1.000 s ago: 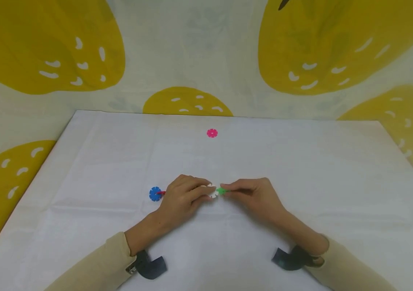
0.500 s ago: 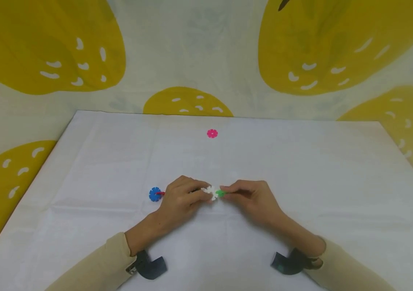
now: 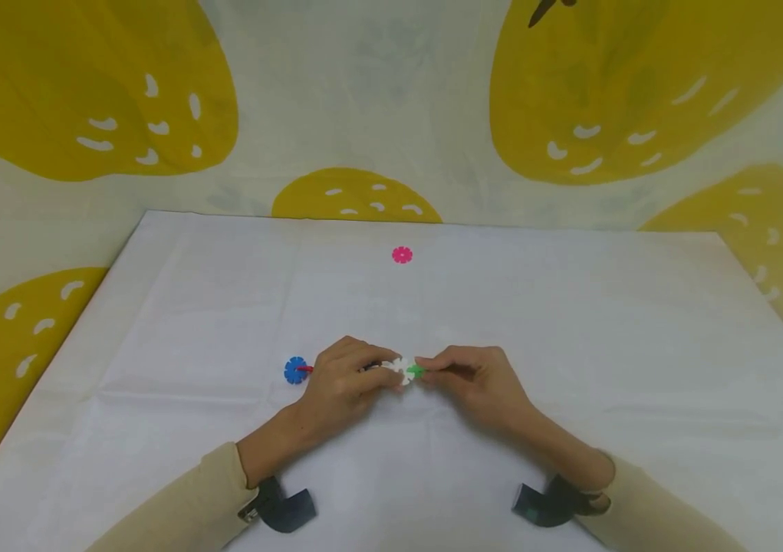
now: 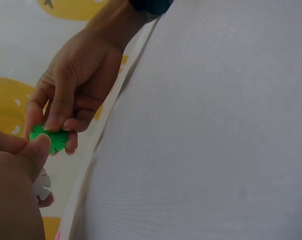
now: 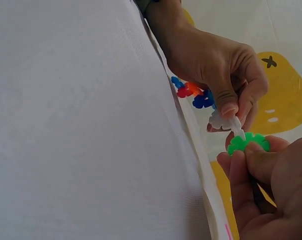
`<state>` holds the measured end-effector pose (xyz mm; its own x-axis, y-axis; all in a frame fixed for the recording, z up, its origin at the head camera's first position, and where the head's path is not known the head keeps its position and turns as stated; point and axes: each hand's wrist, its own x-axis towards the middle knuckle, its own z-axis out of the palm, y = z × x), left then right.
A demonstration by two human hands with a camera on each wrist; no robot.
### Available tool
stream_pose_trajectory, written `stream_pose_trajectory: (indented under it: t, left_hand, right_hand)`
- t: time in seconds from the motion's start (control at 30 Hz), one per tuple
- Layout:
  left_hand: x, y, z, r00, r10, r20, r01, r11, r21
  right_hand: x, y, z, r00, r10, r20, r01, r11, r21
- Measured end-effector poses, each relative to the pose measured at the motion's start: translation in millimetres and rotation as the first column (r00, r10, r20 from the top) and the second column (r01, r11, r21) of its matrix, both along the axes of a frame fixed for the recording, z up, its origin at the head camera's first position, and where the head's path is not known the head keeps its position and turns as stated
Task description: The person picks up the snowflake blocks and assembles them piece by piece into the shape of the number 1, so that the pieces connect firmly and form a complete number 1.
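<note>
Between thumb and fingers, my left hand (image 3: 344,379) pinches a white notched plastic disc (image 3: 402,370), the right end of a chain of snowflake discs. Behind that hand, the right wrist view shows more linked discs: dark blue (image 5: 203,99), orange (image 5: 193,88), red (image 5: 184,92) and a blue disc (image 5: 176,82) at the far end. My right hand (image 3: 481,379) pinches a green snowflake disc (image 5: 248,143) by its edge. Its near rim meets the white disc, the two standing at an angle; how deep the slots interlock cannot be told.
A single pink snowflake disc (image 3: 402,254) lies near the back edge of the white-covered table (image 3: 570,307). Behind the table hangs a cloth (image 3: 391,100) with yellow fruit prints. Dark curved wrist mounts (image 3: 286,512) sit below both sleeves.
The right hand has shifted slightly left and down, with the green disc closer against the white one. More of the white disc shows past the left fingers. The pink disc stays put.
</note>
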<state>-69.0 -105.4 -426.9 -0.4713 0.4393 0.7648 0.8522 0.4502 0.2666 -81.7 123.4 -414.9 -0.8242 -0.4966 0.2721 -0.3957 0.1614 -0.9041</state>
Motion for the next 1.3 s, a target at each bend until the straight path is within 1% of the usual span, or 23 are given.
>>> stream_pose_trajectory:
  t: [0.07, 0.2, 0.3, 0.37, 0.53, 0.6, 0.73, 0.83, 0.93, 1.03, 1.17, 1.3]
  left_hand:
    - [-0.4, 0.1, -0.4, 1.000, -0.003, 0.003, 0.003, 1.000, 0.010]
    - [-1.5, 0.5, -2.5, 1.000, 0.002, 0.004, -0.002, 0.999, 0.050]
    - [-1.9, 0.8, -3.6, 1.000, 0.016, 0.023, -0.018, 0.997, 0.071]
    - [-1.7, 0.5, -3.7, 0.999, 0.033, 0.041, -0.035, 0.997, 0.066]
    - [-1.5, 0.7, -3.3, 0.994, 0.069, 0.079, -0.074, 0.996, 0.052]
    - [-1.5, 1.1, -3.0, 0.993, 0.073, 0.091, -0.078, 0.995, 0.056]
    - [-1.0, 0.7, -2.3, 0.989, 0.079, 0.122, -0.088, 0.994, 0.067]
    - [-0.3, 0.2, -1.6, 0.986, 0.089, 0.143, -0.099, 0.993, 0.063]
    - [0.3, 0.1, -0.8, 0.984, 0.098, 0.148, -0.107, 0.993, 0.053]
    - [0.8, 0.3, -0.3, 0.985, 0.110, 0.136, -0.116, 0.992, 0.041]
    - [0.7, 1.0, -0.6, 0.987, 0.128, 0.101, -0.131, 0.991, 0.025]
    - [0.5, 1.8, -0.9, 0.989, 0.137, 0.064, -0.138, 0.990, 0.010]
  right_hand:
    - [0.2, 0.9, 0.3, 1.000, -0.005, 0.003, 0.005, 1.000, 0.003]
    - [0.5, 2.8, 2.8, 0.999, -0.032, 0.036, 0.031, 0.999, 0.029]
    - [0.4, 2.8, 6.4, 0.997, -0.049, 0.056, 0.046, 0.998, 0.051]
    - [1.8, 1.2, 11.7, 0.996, -0.058, 0.073, 0.054, 0.997, 0.054]
    - [7.4, -3.5, 28.7, 0.993, -0.086, 0.075, 0.083, 0.996, 0.039]
    - [7.7, -3.9, 30.1, 0.992, -0.100, 0.071, 0.098, 0.995, 0.025]
    - [4.1, -1.0, 18.7, 0.987, -0.133, 0.089, 0.134, 0.991, -0.002]
    - [0.9, 1.6, 8.9, 0.984, -0.157, 0.082, 0.157, 0.988, 0.007]
    - [-0.5, 2.7, 5.4, 0.983, -0.165, 0.080, 0.166, 0.986, -0.004]
    - [-0.6, 2.6, 5.7, 0.983, -0.152, 0.099, 0.155, 0.988, -0.023]
    - [0.3, 2.0, 6.2, 0.982, -0.146, 0.122, 0.152, 0.988, -0.034]
    - [1.1, 1.8, 7.1, 0.976, -0.160, 0.147, 0.166, 0.986, -0.033]
